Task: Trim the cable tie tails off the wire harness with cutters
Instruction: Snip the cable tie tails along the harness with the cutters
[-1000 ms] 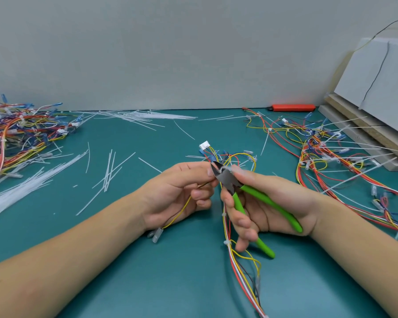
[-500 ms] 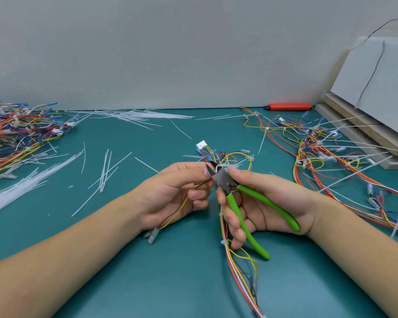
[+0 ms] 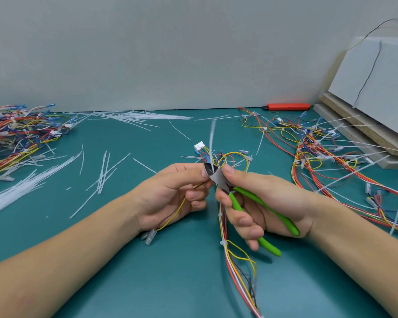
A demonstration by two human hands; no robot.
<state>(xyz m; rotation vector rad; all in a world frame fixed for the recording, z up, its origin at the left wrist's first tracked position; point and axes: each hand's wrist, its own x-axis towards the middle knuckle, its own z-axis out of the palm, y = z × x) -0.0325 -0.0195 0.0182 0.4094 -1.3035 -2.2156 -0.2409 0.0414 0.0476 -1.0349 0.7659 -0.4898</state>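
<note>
Mid-frame, left hand pinches the wire harness, right hand grips green cutters biting a blurred tie tail; bare counter lower center.

Two bare forearms are entering the head view from the lower corners, each ending in a bare hand. The left hand is showing no glove, ring, or wristband. The right hand is likewise showing no glove or ring, and its fingernails are appearing short and unpainted. Neither wrist is carrying a watch or strap. No sleeve edge is showing on either forearm within the frame.
</note>
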